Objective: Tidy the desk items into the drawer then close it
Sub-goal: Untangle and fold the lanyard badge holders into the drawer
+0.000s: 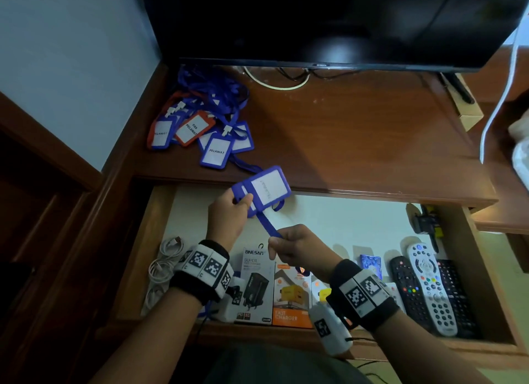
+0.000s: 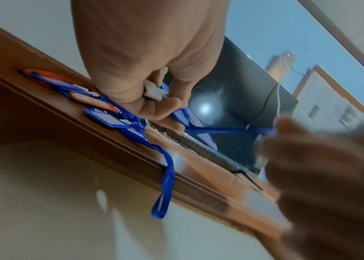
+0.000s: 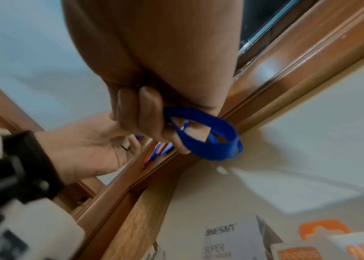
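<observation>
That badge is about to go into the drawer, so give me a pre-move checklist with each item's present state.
1. Left hand grips the blue badge holder: ok.
2. Right hand pinches its lanyard: ok.
3. Drawer open: ok.
4. Bare drawer floor below the badge: ok.
5. Lanyard free of the badge pile: cannot tell.
6. Desk cleared: not ok, the pile remains.

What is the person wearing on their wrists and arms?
Each wrist carries a black band: the left wrist band and right wrist band bear white panels printed with black square-patterned markers. A small white marked block hangs beside the right band. The forearms are bare, no sleeves.
</observation>
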`<action>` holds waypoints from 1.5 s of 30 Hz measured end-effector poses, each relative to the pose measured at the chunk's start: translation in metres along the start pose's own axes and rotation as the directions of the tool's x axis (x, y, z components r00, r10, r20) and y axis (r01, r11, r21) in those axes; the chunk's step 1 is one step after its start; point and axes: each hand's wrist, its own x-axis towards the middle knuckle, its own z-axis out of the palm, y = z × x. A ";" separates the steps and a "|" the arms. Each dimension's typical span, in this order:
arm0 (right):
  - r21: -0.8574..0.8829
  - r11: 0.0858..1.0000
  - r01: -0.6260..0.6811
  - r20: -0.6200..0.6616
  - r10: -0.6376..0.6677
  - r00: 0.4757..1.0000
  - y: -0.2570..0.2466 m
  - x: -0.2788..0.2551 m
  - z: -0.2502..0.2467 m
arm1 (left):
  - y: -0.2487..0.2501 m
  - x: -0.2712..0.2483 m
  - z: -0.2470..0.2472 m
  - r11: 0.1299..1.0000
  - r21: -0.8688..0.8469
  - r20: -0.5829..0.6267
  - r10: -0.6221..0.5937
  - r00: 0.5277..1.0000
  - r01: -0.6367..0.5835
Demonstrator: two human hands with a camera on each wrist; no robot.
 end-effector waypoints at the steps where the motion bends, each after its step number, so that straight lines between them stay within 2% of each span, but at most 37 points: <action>1: 0.042 0.999 0.007 -0.001 -0.007 1.000 -0.004 -0.002 -0.001 | -0.002 -0.002 0.001 0.998 0.062 0.017 0.018 1.000 -0.019; 4: 0.182 0.983 0.024 -0.016 -0.022 1.000 -0.015 -0.006 -0.005 | -0.007 -0.012 0.006 0.989 0.136 0.087 0.046 0.995 -0.057; 7: 0.307 0.950 0.056 -0.019 -0.053 0.998 -0.018 -0.007 -0.010 | -0.014 -0.021 0.014 0.974 0.202 0.229 0.054 0.972 -0.102; 10: 0.412 0.907 0.088 -0.089 -0.056 0.994 -0.017 -0.007 -0.018 | -0.013 -0.032 0.019 0.966 0.221 0.405 0.031 0.914 -0.131; 14: 0.478 0.873 0.094 -0.235 0.024 0.972 -0.016 -0.008 -0.032 | -0.011 -0.039 0.021 0.953 0.212 0.558 0.064 0.827 -0.217; 17: 0.460 0.888 0.019 -0.272 0.120 0.955 -0.017 -0.009 -0.043 | -0.009 -0.041 0.021 0.927 0.219 0.642 0.099 0.761 -0.306; 21: 0.435 0.897 -0.080 -0.292 0.225 0.930 -0.015 -0.011 -0.054 | 0.000 -0.038 0.016 0.896 0.207 0.693 0.150 0.705 -0.393; 24: 0.443 0.891 -0.099 -0.278 0.242 0.930 -0.013 -0.013 -0.054 | 0.007 -0.034 0.007 0.925 0.107 0.735 0.173 0.656 -0.364; 27: 0.473 0.878 -0.070 -0.244 0.206 0.948 -0.008 -0.013 -0.051 | 0.010 -0.031 -0.006 0.969 -0.061 0.751 0.202 0.629 -0.238; 30: 0.448 0.894 -0.014 -0.232 0.132 0.964 -0.006 -0.014 -0.046 | 0.013 -0.030 -0.015 0.961 -0.257 0.706 0.256 0.660 -0.097; 33: 0.375 0.926 0.047 -0.178 0.023 0.984 -0.007 -0.013 -0.034 | 0.017 -0.031 -0.019 0.905 -0.408 0.614 0.369 0.698 -0.120; 35: 0.489 0.872 0.031 -0.149 0.049 0.988 -0.005 -0.009 -0.028 | 0.017 -0.030 -0.018 0.869 -0.478 0.540 0.403 0.739 -0.125; 37: 0.568 0.823 0.016 -0.115 0.060 0.992 -0.008 -0.003 -0.018 | 0.012 -0.029 -0.015 0.836 -0.539 0.466 0.394 0.793 -0.099; 40: 0.554 0.829 -0.076 -0.097 0.155 0.983 -0.018 0.006 -0.004 | 0.006 -0.029 -0.014 0.772 -0.635 0.373 0.322 0.870 -0.013; 45: 0.474 0.874 -0.112 -0.041 0.148 0.988 -0.022 0.017 0.011 | -0.001 -0.028 -0.021 0.736 -0.676 0.318 0.246 0.916 0.037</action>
